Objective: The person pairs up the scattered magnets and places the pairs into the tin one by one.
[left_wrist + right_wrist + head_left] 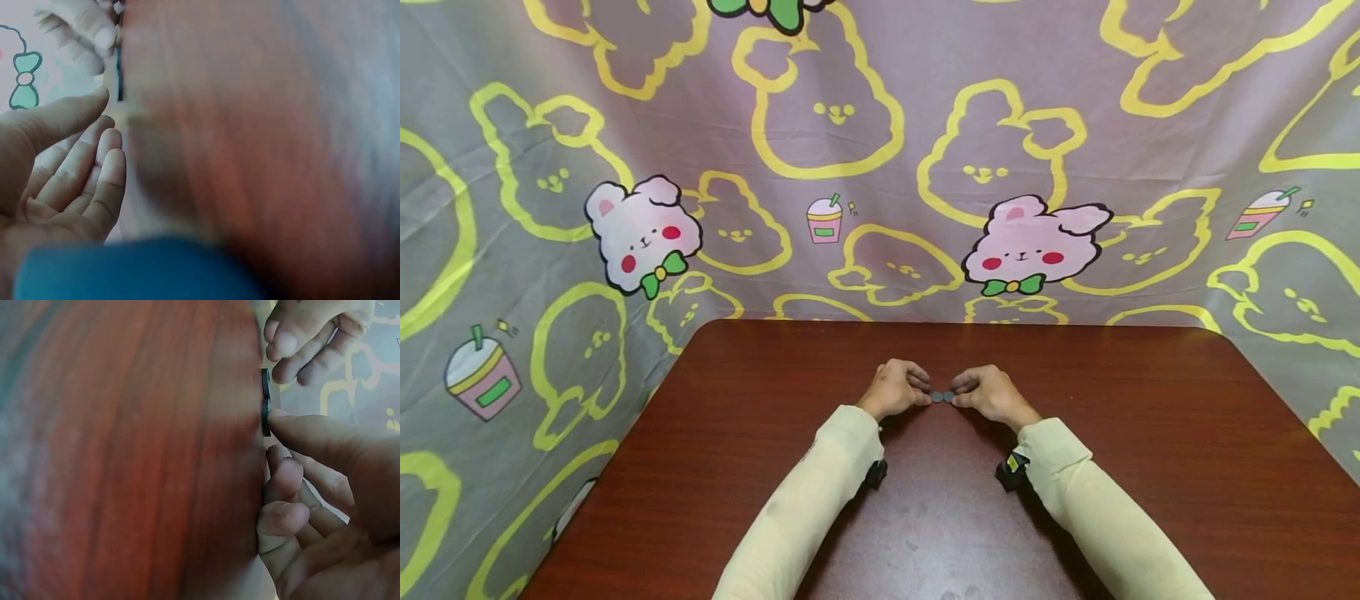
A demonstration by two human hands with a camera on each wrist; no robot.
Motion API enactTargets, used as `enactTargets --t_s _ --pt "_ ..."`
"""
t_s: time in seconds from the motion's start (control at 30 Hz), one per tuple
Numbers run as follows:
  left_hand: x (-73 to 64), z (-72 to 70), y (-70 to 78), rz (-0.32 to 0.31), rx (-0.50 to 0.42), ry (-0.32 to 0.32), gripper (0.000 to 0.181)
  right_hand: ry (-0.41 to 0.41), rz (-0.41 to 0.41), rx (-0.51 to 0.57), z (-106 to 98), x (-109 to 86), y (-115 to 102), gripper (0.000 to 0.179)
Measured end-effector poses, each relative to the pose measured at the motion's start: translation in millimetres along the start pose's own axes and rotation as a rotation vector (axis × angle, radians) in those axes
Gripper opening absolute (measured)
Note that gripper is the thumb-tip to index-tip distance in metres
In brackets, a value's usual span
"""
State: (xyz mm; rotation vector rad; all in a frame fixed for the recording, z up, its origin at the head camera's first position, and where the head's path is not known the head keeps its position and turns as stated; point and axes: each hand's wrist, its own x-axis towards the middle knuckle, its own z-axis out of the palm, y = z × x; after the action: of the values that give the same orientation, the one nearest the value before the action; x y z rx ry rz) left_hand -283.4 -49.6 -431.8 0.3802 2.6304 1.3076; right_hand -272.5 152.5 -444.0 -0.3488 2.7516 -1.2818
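Two small dark round discs [937,397] lie flat on the brown table [925,517], side by side and close together. They show edge-on in the right wrist view, where the nearer disc [266,419] has the right thumb [312,434] at its side. My right hand [990,393] is at the right disc, its other fingers loosely bent and seemingly apart from it. On the other side, my left hand [895,389] has its thumb tip beside the left disc, fingers relaxed. Whether the left thumb touches its disc is hard to tell.
Behind and beside the table hangs a patterned cloth [865,192] with bear and cup drawings. Black wrist devices [1013,472] sit under both cream sleeves [823,475]. A blurred blue shape [137,269] fills the bottom of the left wrist view.
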Motion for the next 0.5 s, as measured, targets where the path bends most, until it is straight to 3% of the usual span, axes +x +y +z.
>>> enactTargets --t_s 0.33,0.5 --pt "-11.6 -24.8 -8.8 0.036 -0.037 -0.040 0.032 -0.041 0.040 -0.015 -1.9 2.8 2.0 0.026" --pt "-25.6 -36.0 -18.0 0.012 -0.067 -0.050 0.035 -0.046 0.024 -0.034 -0.3 4.2 -1.3 0.027"
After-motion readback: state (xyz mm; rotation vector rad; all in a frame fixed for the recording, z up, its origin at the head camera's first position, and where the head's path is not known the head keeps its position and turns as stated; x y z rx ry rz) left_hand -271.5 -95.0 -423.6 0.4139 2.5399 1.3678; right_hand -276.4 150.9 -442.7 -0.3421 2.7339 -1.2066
